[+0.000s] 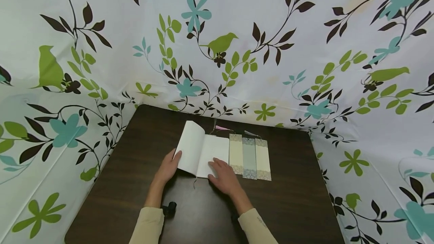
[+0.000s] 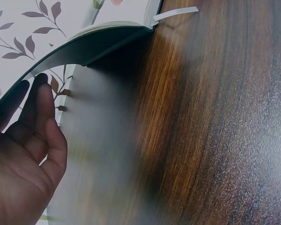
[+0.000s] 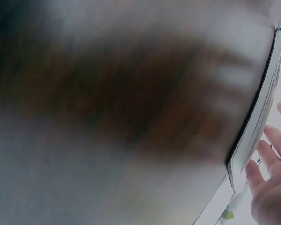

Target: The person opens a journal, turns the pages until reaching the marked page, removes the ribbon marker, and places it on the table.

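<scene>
An open notebook [image 1: 216,147] with blank white pages lies on the dark table, its left half raised at a slant. At that half's outer edge, my left hand [image 1: 169,165] grips it with the thumb on the page side and the fingers behind the dark cover [image 2: 79,51]. My right hand [image 1: 224,176] rests on the lower part of the right page, fingers spread and loosely straight. From the spine's bottom end a thin ribbon marker [image 2: 178,12] sticks out. In the right wrist view, the fingers lie beside the notebook's page edges [image 3: 258,117].
Right of the notebook lie two cream bookmarks [image 1: 263,157] with a blue-grey bookmark [image 1: 249,158] between them. A pink tassel [image 1: 222,128] and a grey tassel [image 1: 251,134] lie above. Patterned cloth [image 1: 217,70] surrounds the wood-grain table [image 1: 291,199] at the back and sides.
</scene>
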`<state>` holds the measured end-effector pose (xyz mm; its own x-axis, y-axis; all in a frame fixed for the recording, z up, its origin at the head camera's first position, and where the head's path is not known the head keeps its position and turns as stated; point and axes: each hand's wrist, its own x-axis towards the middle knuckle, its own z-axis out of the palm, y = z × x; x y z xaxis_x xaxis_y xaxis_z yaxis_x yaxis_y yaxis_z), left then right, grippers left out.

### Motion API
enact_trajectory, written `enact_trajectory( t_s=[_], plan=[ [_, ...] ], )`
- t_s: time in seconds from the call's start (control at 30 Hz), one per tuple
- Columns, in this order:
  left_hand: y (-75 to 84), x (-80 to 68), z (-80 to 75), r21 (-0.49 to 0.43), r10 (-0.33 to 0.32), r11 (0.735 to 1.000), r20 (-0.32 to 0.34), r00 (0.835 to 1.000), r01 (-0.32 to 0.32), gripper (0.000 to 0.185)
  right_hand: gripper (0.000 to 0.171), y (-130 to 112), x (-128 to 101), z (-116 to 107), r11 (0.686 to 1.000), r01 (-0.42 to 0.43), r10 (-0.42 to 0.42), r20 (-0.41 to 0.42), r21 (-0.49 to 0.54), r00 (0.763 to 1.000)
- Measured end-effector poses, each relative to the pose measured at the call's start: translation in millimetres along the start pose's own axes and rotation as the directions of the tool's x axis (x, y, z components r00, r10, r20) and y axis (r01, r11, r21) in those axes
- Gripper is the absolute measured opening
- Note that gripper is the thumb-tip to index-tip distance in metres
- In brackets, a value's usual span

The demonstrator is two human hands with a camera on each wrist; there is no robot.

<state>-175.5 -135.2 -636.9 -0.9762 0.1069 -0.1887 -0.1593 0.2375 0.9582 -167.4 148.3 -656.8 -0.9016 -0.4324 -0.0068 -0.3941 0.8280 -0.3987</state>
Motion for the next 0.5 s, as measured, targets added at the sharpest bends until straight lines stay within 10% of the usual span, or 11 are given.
enact_trajectory(
  t_s=[0.5],
  plan=[
    [-0.4, -2.0, -2.0, -0.006, -0.013, 1.0, -0.002, 1.0, 0.013, 0.068, 0.042, 4.8, 1.1, -5.6, 1.0, 0.022, -0.023, 0.041, 0.007, 0.999]
  ],
)
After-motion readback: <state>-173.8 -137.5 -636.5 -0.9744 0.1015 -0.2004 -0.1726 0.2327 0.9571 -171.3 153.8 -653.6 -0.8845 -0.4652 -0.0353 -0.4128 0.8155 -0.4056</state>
